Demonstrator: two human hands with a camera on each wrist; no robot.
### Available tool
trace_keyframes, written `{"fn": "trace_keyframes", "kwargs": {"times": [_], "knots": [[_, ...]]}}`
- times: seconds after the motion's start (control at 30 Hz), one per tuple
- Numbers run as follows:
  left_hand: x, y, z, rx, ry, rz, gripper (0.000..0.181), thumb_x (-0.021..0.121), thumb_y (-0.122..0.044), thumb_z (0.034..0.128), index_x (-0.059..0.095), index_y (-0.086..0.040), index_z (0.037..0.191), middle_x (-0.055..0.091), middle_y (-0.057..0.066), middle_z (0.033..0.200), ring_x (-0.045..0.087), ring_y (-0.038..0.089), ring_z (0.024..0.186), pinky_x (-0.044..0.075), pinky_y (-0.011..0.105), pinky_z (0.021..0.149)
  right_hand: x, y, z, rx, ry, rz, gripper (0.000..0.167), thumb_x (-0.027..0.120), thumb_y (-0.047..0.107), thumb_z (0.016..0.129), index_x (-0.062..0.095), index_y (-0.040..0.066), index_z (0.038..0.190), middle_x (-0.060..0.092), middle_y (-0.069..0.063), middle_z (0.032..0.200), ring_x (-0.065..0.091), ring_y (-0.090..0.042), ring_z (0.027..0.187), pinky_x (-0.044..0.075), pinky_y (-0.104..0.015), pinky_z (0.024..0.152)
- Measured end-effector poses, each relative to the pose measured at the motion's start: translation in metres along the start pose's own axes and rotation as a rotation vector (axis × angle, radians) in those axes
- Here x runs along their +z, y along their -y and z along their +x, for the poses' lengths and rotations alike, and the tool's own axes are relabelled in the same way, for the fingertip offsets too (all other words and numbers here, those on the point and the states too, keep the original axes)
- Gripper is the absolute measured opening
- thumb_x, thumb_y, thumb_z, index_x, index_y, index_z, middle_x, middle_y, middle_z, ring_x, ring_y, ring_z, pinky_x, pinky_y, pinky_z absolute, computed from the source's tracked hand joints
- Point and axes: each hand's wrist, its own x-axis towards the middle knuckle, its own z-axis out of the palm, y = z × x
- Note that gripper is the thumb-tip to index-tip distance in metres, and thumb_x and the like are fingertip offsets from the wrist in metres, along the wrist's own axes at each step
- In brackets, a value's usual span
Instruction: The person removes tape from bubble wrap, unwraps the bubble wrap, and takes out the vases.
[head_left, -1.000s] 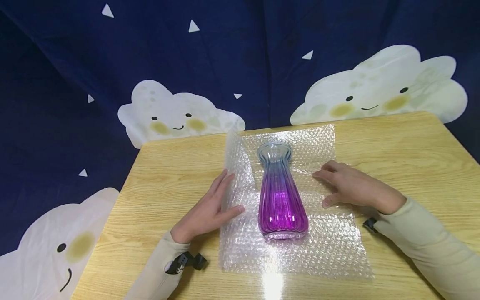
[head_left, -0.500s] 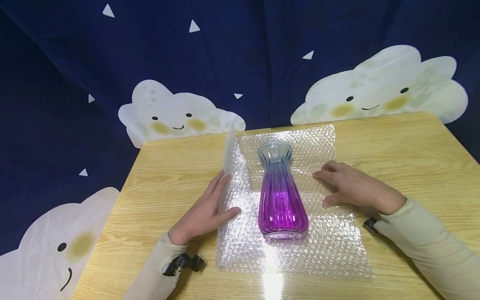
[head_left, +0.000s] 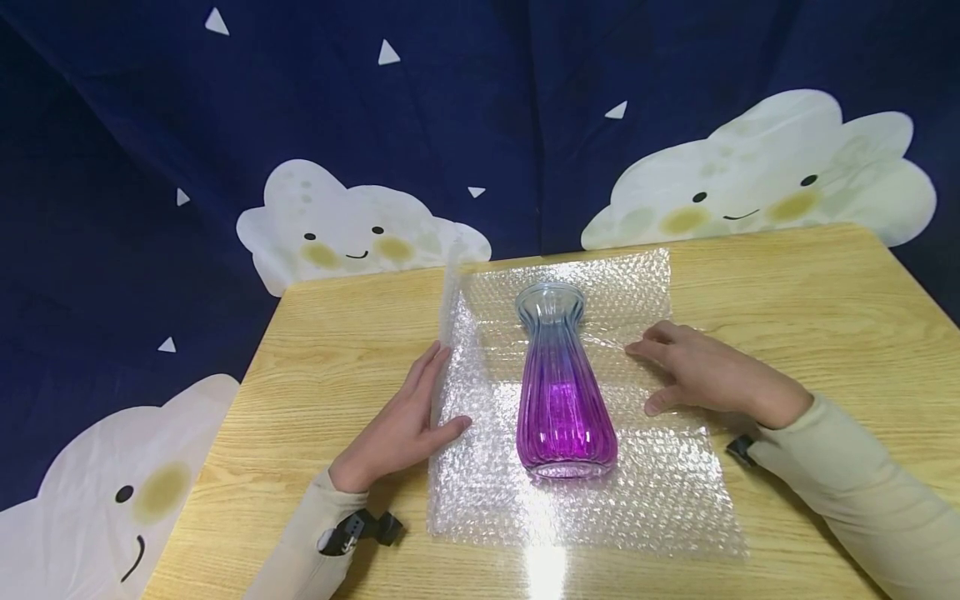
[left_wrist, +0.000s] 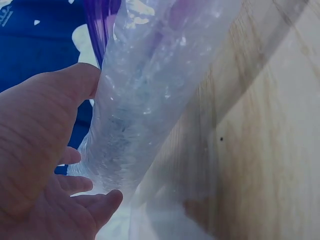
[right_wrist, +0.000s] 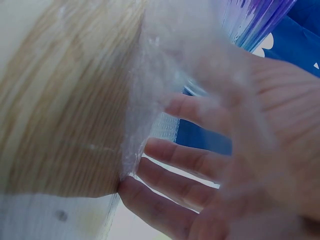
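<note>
A glass vase [head_left: 564, 400], purple at its wide base and pale blue at its rim, lies on its side on a sheet of bubble wrap [head_left: 660, 500]. The wrap's left part stands up as a flap. My left hand [head_left: 397, 433] touches this flap with long, nearly straight fingers behind it and the thumb on the vase side. To the vase's right, my right hand [head_left: 705, 375] rests at the wrap's right edge, fingers spread and slightly bent. The right wrist view shows the fingertips [right_wrist: 160, 147] against the wrap, partly blurred behind it. Neither hand touches the vase.
A wooden table [head_left: 810, 308] bears the wrap, with bare wood on both sides. Behind it hangs a dark blue curtain [head_left: 525, 125] printed with white clouds and triangles. Dark wrist straps [head_left: 352, 532] sit on the sleeves.
My left hand has shifted slightly left and toward the body. The flap has leaned outward with it, uncovering more wrap left of the vase. The right hand and vase stay put.
</note>
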Motion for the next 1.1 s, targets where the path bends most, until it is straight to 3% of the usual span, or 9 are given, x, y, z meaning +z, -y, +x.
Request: {"fn": "trace_keyframes", "kwargs": {"times": [0.33, 0.4, 0.5, 0.67, 0.73, 0.87, 0.93, 1.0, 1.1], "knots": [[-0.0025, 0.003, -0.0029, -0.009, -0.014, -0.003, 0.099, 0.07, -0.044, 0.0948, 0.01, -0.016, 0.168, 0.006, 0.014, 0.176, 0.037, 0.042, 0.153, 0.038, 0.056, 0.122, 0.0001, 0.0007, -0.0004, 0.008, 0.007, 0.001, 0.083, 0.086, 0.047, 0.074, 0.062, 0.004, 0.14, 0.061, -0.025, 0.133, 0.063, -0.042, 0.116, 0.054, -0.061, 0.1], [-0.0027, 0.0036, -0.0033, -0.006, -0.017, -0.002, 0.099, 0.07, -0.043, 0.0945, 0.01, -0.016, 0.168, 0.006, 0.014, 0.176, 0.043, 0.042, 0.149, 0.04, 0.056, 0.121, 0.0, 0.001, -0.0004, 0.01, 0.009, 0.002, 0.083, 0.086, 0.047, 0.073, 0.062, 0.004, 0.14, 0.061, -0.025, 0.133, 0.063, -0.042, 0.116, 0.054, -0.061, 0.1], [-0.0034, 0.0043, -0.0042, -0.007, -0.014, -0.007, 0.099, 0.071, -0.039, 0.0939, 0.01, -0.016, 0.168, 0.005, 0.014, 0.176, 0.061, 0.041, 0.13, 0.044, 0.055, 0.118, -0.0002, 0.0015, -0.0003, 0.014, 0.012, 0.003, 0.084, 0.086, 0.048, 0.073, 0.062, 0.004, 0.14, 0.061, -0.025, 0.133, 0.063, -0.042, 0.116, 0.054, -0.062, 0.1], [-0.0058, 0.005, -0.0057, -0.013, -0.018, 0.003, 0.099, 0.072, -0.036, 0.0925, 0.011, -0.015, 0.168, 0.005, 0.017, 0.176, 0.068, 0.035, 0.118, 0.049, 0.053, 0.114, -0.0005, 0.002, 0.0006, 0.022, 0.018, 0.008, 0.084, 0.085, 0.049, 0.074, 0.062, 0.004, 0.141, 0.061, -0.025, 0.134, 0.063, -0.042, 0.116, 0.054, -0.062, 0.101], [-0.0067, 0.0057, -0.0062, -0.022, -0.019, 0.01, 0.099, 0.072, -0.035, 0.0922, 0.011, -0.015, 0.168, 0.005, 0.017, 0.176, 0.072, 0.026, 0.1, 0.056, 0.047, 0.104, -0.0007, 0.0021, 0.0007, 0.022, 0.019, 0.011, 0.084, 0.085, 0.049, 0.074, 0.062, 0.004, 0.142, 0.061, -0.025, 0.134, 0.063, -0.042, 0.117, 0.054, -0.062, 0.101], [-0.0082, 0.0071, -0.007, -0.048, -0.007, 0.009, 0.099, 0.07, -0.035, 0.0931, 0.008, -0.017, 0.168, 0.0, 0.014, 0.176, 0.054, 0.006, 0.057, 0.056, 0.033, 0.081, -0.0012, 0.0019, 0.0005, 0.022, 0.017, 0.018, 0.084, 0.086, 0.048, 0.074, 0.062, 0.004, 0.141, 0.06, -0.025, 0.134, 0.063, -0.042, 0.117, 0.054, -0.062, 0.101], [-0.0085, 0.0078, -0.0074, -0.05, -0.008, 0.008, 0.099, 0.07, -0.034, 0.093, 0.008, -0.017, 0.168, -0.002, 0.015, 0.176, 0.059, 0.006, 0.064, 0.056, 0.033, 0.083, -0.0013, 0.0017, 0.0004, 0.022, 0.015, 0.019, 0.084, 0.086, 0.048, 0.074, 0.062, 0.004, 0.141, 0.06, -0.025, 0.134, 0.063, -0.042, 0.117, 0.053, -0.062, 0.101], [-0.0085, 0.0084, -0.008, -0.048, -0.012, 0.002, 0.099, 0.069, -0.033, 0.0923, 0.008, -0.016, 0.168, -0.003, 0.016, 0.176, 0.071, 0.016, 0.087, 0.058, 0.038, 0.092, -0.0012, 0.0014, 0.0003, 0.021, 0.013, 0.019, 0.084, 0.087, 0.047, 0.074, 0.062, 0.004, 0.141, 0.06, -0.025, 0.134, 0.063, -0.042, 0.117, 0.053, -0.062, 0.101], [-0.0084, 0.0094, -0.0092, -0.04, -0.021, -0.004, 0.099, 0.069, -0.031, 0.0901, 0.009, -0.014, 0.168, -0.003, 0.018, 0.176, 0.064, 0.034, 0.127, 0.054, 0.048, 0.107, -0.0008, 0.0014, 0.0001, 0.017, 0.01, 0.018, 0.083, 0.087, 0.047, 0.074, 0.062, 0.004, 0.141, 0.061, -0.025, 0.133, 0.063, -0.042, 0.117, 0.054, -0.062, 0.101]]}}
